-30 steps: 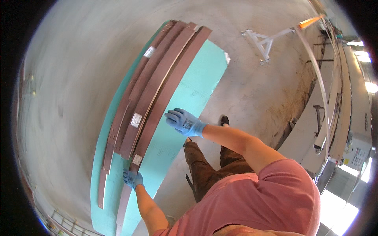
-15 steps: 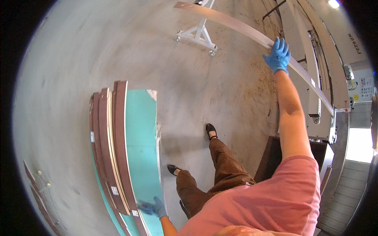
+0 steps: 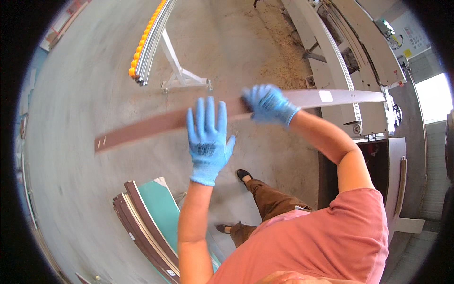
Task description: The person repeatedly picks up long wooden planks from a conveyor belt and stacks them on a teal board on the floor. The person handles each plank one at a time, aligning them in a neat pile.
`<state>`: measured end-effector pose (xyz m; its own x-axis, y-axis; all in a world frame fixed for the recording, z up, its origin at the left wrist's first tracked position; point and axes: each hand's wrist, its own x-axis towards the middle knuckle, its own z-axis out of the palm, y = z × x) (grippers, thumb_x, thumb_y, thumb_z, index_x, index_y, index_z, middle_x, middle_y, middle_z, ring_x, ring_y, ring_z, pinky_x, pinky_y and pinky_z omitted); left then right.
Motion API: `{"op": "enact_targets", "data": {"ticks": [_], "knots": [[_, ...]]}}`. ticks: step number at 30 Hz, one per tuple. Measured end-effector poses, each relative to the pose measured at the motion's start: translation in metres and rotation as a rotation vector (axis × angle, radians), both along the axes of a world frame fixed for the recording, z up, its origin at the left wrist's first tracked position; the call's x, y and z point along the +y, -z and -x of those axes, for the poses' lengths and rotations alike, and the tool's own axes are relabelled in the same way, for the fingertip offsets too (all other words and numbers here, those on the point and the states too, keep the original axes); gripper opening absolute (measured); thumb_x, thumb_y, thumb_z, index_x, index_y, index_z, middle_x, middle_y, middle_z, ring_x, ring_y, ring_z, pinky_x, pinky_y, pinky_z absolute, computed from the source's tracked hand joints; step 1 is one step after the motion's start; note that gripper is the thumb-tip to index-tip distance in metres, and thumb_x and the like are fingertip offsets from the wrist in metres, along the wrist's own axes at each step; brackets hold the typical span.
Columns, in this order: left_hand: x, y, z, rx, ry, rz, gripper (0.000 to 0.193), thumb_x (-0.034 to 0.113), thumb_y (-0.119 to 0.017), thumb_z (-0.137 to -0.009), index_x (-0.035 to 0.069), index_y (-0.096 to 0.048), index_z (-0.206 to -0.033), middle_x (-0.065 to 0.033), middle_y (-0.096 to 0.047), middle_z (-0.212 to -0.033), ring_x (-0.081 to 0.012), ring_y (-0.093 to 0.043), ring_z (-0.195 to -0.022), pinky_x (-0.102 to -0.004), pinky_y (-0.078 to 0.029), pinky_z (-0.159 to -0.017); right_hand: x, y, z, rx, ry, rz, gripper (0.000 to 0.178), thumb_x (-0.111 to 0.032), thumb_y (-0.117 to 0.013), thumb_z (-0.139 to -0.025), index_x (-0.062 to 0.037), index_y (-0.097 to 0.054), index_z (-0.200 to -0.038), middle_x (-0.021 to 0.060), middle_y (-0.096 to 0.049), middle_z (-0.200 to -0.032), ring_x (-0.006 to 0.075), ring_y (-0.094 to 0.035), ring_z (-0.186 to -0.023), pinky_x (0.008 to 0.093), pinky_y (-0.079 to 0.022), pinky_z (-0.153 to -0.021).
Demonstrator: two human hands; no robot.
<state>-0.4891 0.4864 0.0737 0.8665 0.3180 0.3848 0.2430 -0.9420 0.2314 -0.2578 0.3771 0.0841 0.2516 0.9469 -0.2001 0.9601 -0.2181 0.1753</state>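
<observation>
A long, narrow brown board [image 3: 161, 124] lies across the view in front of me, with two slots near its left end and a white label [image 3: 326, 96] toward its right. My right hand [image 3: 270, 103], in a blue glove and slightly blurred, grips the board near its middle. My left hand [image 3: 207, 135], gloved alike, is raised at the board's near edge with its fingers stretched out and overlapping it in view. Whether the left palm touches the board I cannot tell. The board's right end reaches over the edge of a machine [image 3: 338, 52].
At lower left, several brown boards [image 3: 142, 215] stand stacked beside a teal panel [image 3: 158, 201]. A wheeled white stand [image 3: 172, 59] carries a rail with orange rollers [image 3: 142, 45]. Sawdust [image 3: 281, 52] lies on the floor by the machine. A dark open-topped box [image 3: 364, 165] stands at my right.
The board has swung from pointing away to lying crosswise before me. My left hand has risen from beside the stack to the board, and my right hand has come nearer. My view has turned.
</observation>
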Motion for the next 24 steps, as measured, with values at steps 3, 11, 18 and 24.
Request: {"op": "enact_targets", "data": {"ticks": [3,11,18,24], "knots": [[0.013,-0.002,-0.014,0.228,0.137,-0.035,0.105,0.038,-0.089,-0.078,0.006,-0.040,-0.165,-0.0218,-0.055,-0.150,-0.0395,-0.053,-0.138,-0.0562,-0.036,-0.121,-0.006,-0.008,0.066,0.087,-0.112,-0.063,0.051,-0.044,-0.079,-0.083,-0.0061,-0.063,-0.113,0.0122,-0.072,-0.094,0.0313,-0.074,-0.079,0.0455,-0.057,-0.070],[-0.004,-0.024,0.231,0.398,-0.119,0.209,0.093,0.028,-0.091,-0.066,0.002,-0.056,-0.149,-0.0160,-0.066,-0.106,-0.0380,-0.064,-0.103,-0.0516,-0.050,-0.095,-0.122,-0.069,0.094,0.352,-0.028,0.091,0.092,-0.041,-0.089,-0.074,-0.0092,-0.051,-0.151,0.0133,-0.066,-0.137,0.0326,-0.065,-0.127,0.0480,-0.049,-0.108],[-0.136,-0.004,0.497,0.386,-0.460,0.363,0.091,0.024,-0.093,-0.061,0.007,-0.060,-0.144,-0.0168,-0.062,-0.113,-0.0414,-0.060,-0.116,-0.0565,-0.046,-0.110,-0.169,-0.008,0.168,0.252,-0.456,0.019,0.069,-0.032,-0.086,-0.072,-0.0126,-0.059,-0.132,0.0113,-0.068,-0.117,0.0343,-0.067,-0.110,0.0502,-0.051,-0.103],[-0.291,0.056,0.730,0.472,-0.855,0.433,0.117,0.041,-0.093,-0.070,0.004,-0.036,-0.165,-0.0198,-0.060,-0.125,-0.0439,-0.057,-0.119,-0.0575,-0.043,-0.112,-0.096,0.015,0.379,0.293,-0.909,0.070,0.074,-0.058,-0.083,-0.075,-0.0120,-0.061,-0.129,0.0093,-0.067,-0.106,0.0311,-0.067,-0.096,0.0458,-0.052,-0.089]]}}
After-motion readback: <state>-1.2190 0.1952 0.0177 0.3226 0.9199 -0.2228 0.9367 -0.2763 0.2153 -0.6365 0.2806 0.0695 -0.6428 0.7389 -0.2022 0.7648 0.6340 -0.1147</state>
